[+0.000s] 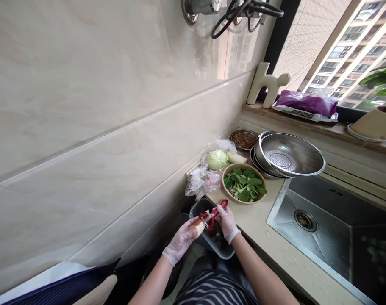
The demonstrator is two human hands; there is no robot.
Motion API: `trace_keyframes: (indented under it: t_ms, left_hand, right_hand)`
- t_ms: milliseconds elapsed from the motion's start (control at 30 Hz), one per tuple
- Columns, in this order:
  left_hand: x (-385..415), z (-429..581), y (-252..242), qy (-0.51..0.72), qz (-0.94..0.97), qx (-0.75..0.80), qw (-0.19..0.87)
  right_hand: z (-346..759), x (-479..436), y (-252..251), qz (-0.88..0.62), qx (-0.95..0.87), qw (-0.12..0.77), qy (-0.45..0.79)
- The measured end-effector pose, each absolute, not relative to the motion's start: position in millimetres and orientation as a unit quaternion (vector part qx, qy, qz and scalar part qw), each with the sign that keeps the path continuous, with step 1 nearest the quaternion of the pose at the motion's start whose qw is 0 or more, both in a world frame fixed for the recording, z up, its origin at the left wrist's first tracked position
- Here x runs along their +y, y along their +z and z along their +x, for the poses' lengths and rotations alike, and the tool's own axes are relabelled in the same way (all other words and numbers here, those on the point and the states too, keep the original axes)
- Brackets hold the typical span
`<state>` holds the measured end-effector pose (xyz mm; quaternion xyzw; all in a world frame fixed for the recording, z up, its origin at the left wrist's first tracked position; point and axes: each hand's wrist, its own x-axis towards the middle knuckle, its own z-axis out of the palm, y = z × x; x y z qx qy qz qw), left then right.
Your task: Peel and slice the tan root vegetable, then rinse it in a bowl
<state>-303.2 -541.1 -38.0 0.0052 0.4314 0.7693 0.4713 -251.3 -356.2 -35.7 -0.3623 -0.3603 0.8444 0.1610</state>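
Both my hands wear thin clear gloves and work over a grey plastic bin (226, 253) at the counter's edge. My left hand (181, 241) is closed round a pale root vegetable (199, 227). My right hand (227, 223) grips a red peeler (215, 214) whose head rests against that vegetable. Dark peelings lie inside the bin under the hands.
A beige bowl of green leaves (244, 184), a cabbage in plastic (217, 159), steel colander bowls (290, 156) and a small dish (244, 139) stand on the counter. The steel sink (332, 231) lies to the right. A windowsill holds a purple bag (307, 103) and a potted plant (379, 101).
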Motion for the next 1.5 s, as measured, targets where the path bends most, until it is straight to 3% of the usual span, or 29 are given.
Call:
trace_keyframes:
  t_ms: [167,567,867,1167,1500]
  left_hand:
    - [-547,-310,-39,0.777,0.005,0.441,0.449]
    - [-526,-320,-40,0.732,0.092,0.446,0.507]
    - [-543,-324,-53,0.716,0.074,0.495,0.486]
    - [-534,-321,-50,0.688,-0.017,0.513,0.513]
    - [-521,-320,-46,0.713,0.019,0.479,0.512]
  right_hand:
    - [-252,-349,-44,-0.372,-0.377,0.198,0.825]
    - [-254,-361,-21,-0.314,-0.359,0.117,0.871]
    - [-252,-347,-41,-0.360,-0.371,0.179,0.837]
    - [-256,-355,-30,-0.322,-0.354,0.140,0.867]
    - [-250,-350,-33,-0.317,-0.367,0.125,0.865]
